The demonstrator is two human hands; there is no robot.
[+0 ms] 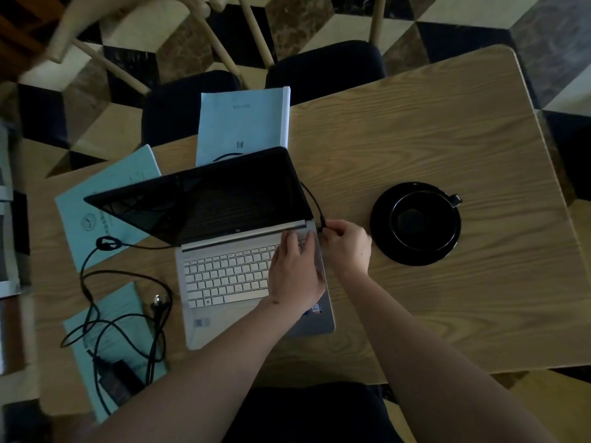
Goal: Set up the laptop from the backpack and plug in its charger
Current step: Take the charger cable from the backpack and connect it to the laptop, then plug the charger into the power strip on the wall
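Observation:
A silver laptop (224,276) stands open on the wooden table (431,139), its screen dark. My left hand (295,270) lies flat on the right side of the keyboard, fingers straight. My right hand (347,244) pinches the charger's small black plug (322,222) right at the laptop's right edge near the hinge. The black cable (308,193) runs from the plug behind the screen and comes out on the left. There it loops over to the black power brick (120,380) and the wall plug (156,300), which lies loose on the table.
Light blue booklets lie behind the laptop (243,123), to its left (96,199) and under the cable loops (108,343). A black cup on a black saucer (415,223) stands just right of my right hand. Dark-cushioned chairs (326,68) stand at the far edge.

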